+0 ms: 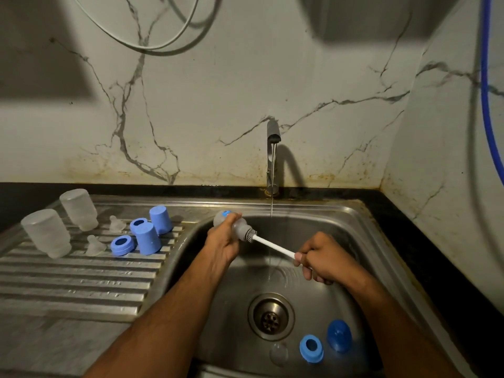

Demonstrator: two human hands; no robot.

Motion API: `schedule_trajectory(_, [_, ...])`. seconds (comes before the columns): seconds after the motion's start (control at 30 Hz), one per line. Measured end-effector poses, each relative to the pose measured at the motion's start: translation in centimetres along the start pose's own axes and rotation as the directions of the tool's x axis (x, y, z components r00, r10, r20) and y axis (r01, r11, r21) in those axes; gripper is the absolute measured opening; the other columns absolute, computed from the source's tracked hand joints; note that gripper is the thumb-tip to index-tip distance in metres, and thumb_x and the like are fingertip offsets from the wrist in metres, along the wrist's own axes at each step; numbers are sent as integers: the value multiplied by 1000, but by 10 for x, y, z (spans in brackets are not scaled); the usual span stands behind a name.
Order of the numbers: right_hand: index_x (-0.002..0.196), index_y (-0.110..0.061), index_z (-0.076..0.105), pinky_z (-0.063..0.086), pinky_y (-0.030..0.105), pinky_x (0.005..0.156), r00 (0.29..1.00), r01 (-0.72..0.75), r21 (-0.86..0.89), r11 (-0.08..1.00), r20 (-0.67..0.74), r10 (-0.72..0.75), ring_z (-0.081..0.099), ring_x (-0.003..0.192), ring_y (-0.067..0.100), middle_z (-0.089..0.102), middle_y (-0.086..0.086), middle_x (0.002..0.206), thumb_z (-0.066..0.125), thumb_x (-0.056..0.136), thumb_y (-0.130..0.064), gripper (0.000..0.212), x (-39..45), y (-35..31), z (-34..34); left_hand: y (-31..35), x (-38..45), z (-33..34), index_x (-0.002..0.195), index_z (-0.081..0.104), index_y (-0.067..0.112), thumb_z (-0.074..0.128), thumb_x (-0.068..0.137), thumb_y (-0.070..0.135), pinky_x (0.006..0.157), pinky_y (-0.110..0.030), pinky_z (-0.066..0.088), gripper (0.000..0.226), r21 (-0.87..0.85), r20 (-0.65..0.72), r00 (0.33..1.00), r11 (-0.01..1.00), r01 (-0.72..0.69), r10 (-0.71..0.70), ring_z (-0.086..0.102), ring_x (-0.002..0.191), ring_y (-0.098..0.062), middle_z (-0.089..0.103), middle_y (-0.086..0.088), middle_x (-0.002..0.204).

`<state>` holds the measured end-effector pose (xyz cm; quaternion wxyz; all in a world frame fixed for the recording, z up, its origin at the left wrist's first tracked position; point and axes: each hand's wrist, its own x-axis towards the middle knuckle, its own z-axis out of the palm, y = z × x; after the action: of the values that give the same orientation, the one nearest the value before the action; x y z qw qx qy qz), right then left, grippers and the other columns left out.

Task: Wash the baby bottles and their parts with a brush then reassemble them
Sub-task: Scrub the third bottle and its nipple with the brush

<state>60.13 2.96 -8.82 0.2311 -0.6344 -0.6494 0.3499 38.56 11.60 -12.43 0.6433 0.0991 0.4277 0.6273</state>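
Over the steel sink (362,225), the left hand (222,242) holds a frosted baby bottle (231,223) on its side, fingers curled round the body, so this grip is grasping the bottle. The bottle's base, marked with a blue spot, points up-left and its mouth faces right. The right hand (317,259) pinches the white handle of a bottle brush (272,244), a grip clenched on that handle; the grey bristle head sits at the bottle's mouth, partly inside it. Both hands hover above the basin, not touching its floor.

A thin stream of water falls from the tap (272,148) and lands in the basin between the 2 hands, just behind the brush handle.

On the basin floor, right of the drain (270,317), lie 1 blue ring collar (311,349), 1 darker blue cap (339,336) just beside it, and 1 clear teat (278,353) left of the collar.

On the ribbed drainboard (81,282) to the left stand 2 frosted bottles upside down (47,232) (79,209), near each other. Right of them are 2 clear teats (117,223) (95,244), 2 blue ring collars (122,245) (138,224) and 2 blue caps standing mouth down (148,238) (161,219), clustered closely together.

A black worktop (425,236) edges the sink, against a marbled wall with a blue hose (486,85) at the right
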Motion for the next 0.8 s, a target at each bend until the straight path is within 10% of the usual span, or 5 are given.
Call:
schedule_trajectory(0.2, [89,-3,70,31,20,36,998,-26,92,995,60,21,43,37,12,63,9,58,54,100,-13,21,-1,1,-8,9,3,-1,131,55,4,73,83,3,66,-36,59,51,-87,26,999,996,-15,18,67,79,-20,65,-12,95])
schedule_trajectory(0.53, [70,-20,69,42,20,48,992,34,-128,991,-115,-48,52,41,2,66,-1,54,67,95,-24,26,7,9,-4,4,-1,-1,109,59,0,75,83,3,94,-48,54,31,40,102,992,997,70,-73,65,102,-32,62,-21,110])
schedule_trajectory(0.67, [77,-22,70,44,21,57,974,50,-339,939,-190,-121,63,63,4,66,-6,66,71,90,-35,18,7,6,5,6,0,-4,109,59,5,70,84,6,81,-47,57,27,14,141,985,995,95,-96,62,96,-29,58,-16,111])
schedule_trajectory(0.8, [74,-16,72,39,19,48,994,75,-168,983,-62,-86,52,40,1,66,-1,56,66,94,-25,23,4,3,4,3,-2,-2,113,58,6,78,81,12,79,-45,58,38,-39,106,991,995,87,-83,63,86,-23,61,-10,96])
